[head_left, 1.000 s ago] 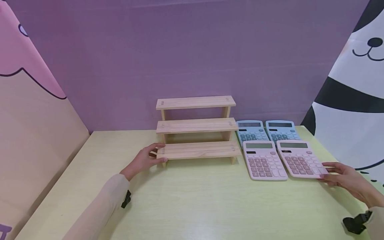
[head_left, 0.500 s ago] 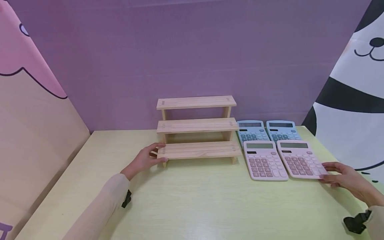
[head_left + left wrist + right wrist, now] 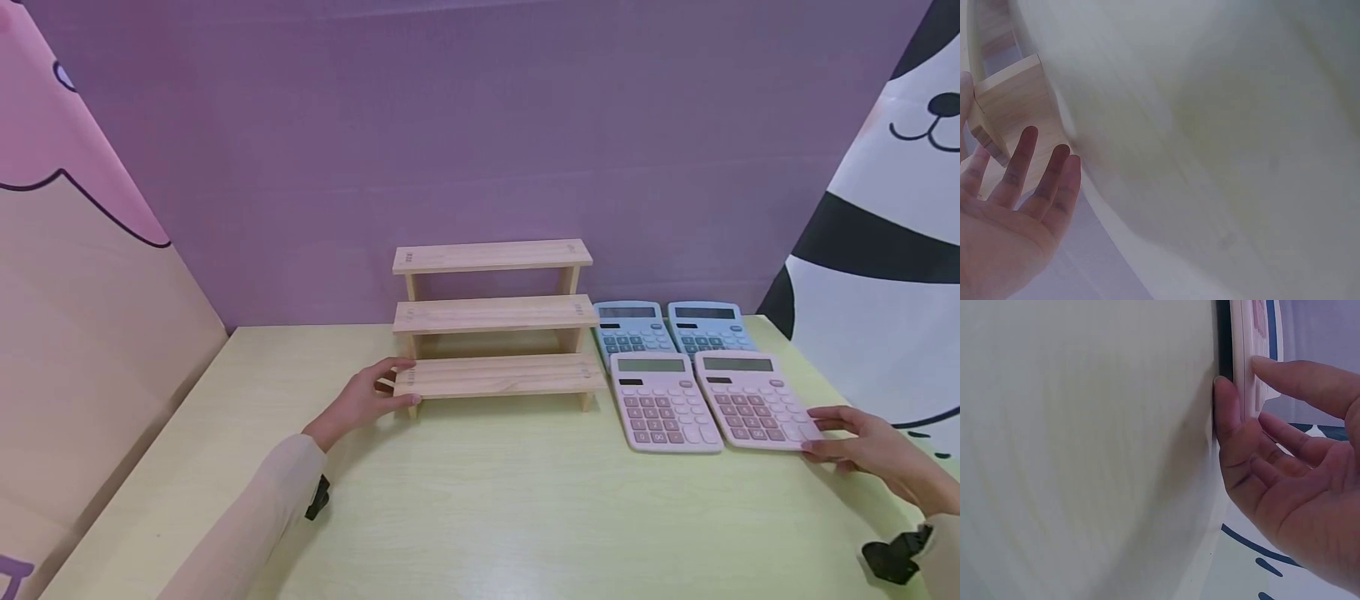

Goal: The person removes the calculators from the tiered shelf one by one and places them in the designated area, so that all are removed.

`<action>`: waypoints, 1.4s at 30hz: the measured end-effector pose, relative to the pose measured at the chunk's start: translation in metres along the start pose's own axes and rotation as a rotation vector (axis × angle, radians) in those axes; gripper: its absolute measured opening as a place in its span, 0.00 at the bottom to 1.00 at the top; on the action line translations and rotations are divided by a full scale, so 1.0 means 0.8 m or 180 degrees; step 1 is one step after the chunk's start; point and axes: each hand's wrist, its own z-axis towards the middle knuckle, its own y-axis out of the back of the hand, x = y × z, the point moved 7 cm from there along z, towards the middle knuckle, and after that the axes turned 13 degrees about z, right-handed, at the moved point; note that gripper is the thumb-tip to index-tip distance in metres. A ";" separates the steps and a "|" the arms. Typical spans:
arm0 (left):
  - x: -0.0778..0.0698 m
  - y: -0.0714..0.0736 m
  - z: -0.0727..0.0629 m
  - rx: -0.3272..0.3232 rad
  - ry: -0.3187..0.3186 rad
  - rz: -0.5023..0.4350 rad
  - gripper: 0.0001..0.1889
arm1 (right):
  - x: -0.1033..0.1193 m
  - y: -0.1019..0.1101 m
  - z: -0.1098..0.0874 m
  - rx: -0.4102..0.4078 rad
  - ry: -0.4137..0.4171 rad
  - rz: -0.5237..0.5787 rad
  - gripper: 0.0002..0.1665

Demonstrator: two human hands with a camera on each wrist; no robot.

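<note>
A three-tier wooden step shelf [image 3: 495, 312] stands upright near the back of the table. At the left end of its lowest board, my left hand [image 3: 362, 402] pinches the wood, thumb at the front edge and index finger at the rear. The left wrist view shows the other fingers [image 3: 1054, 181] spread near the underside. Right of the shelf lie two pink calculators, one on the left [image 3: 663, 404] and one on the right [image 3: 753, 400]. My right hand [image 3: 870, 450] pinches the right one's lower right corner, thumb on top and index finger underneath, clearest in the right wrist view.
Behind the pink calculators lie two blue calculators, one [image 3: 632, 327] close to the shelf and one [image 3: 708, 327] farther right. The pale wooden table [image 3: 480, 508] meets a purple backdrop [image 3: 480, 125] at the back. Printed cartoon panels flank both sides.
</note>
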 end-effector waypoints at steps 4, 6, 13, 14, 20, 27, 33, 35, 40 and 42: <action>0.002 0.000 0.000 0.0006 0.0021 -0.0007 0.32 | -0.002 0.000 0.001 0.0001 -0.0027 0.0019 0.53; 0.002 -0.001 0.000 0.0006 0.0033 -0.0014 0.31 | -0.002 0.000 0.001 -0.0002 -0.0036 0.0026 0.53; 0.004 -0.002 0.000 0.0014 0.0044 -0.0015 0.32 | -0.002 -0.002 0.000 -0.0018 -0.0068 0.0041 0.53; 0.004 -0.003 0.001 0.0017 0.0046 -0.0016 0.32 | -0.002 -0.002 0.000 -0.0020 -0.0069 0.0044 0.52; 0.008 -0.003 0.004 0.0003 0.0083 0.0021 0.32 | 0.001 -0.005 -0.002 0.0022 -0.0062 0.0096 0.51; 0.005 0.001 0.001 0.0035 0.0128 0.0067 0.32 | 0.005 -0.007 -0.005 0.0055 -0.0047 0.0150 0.48; 0.000 0.006 -0.002 0.0031 0.0083 0.0173 0.32 | 0.008 -0.009 -0.004 0.0054 0.0056 0.0130 0.46; -0.001 0.006 -0.003 0.0044 0.0056 0.0202 0.32 | 0.001 -0.007 0.002 0.0051 0.0083 0.0151 0.46; -0.001 0.007 -0.005 0.0128 -0.0049 0.0278 0.32 | -0.033 0.003 0.028 -0.0005 0.0141 0.0210 0.48; -0.001 0.008 -0.007 0.0160 -0.0114 0.0334 0.32 | -0.047 0.009 0.039 -0.0066 0.0154 0.0174 0.50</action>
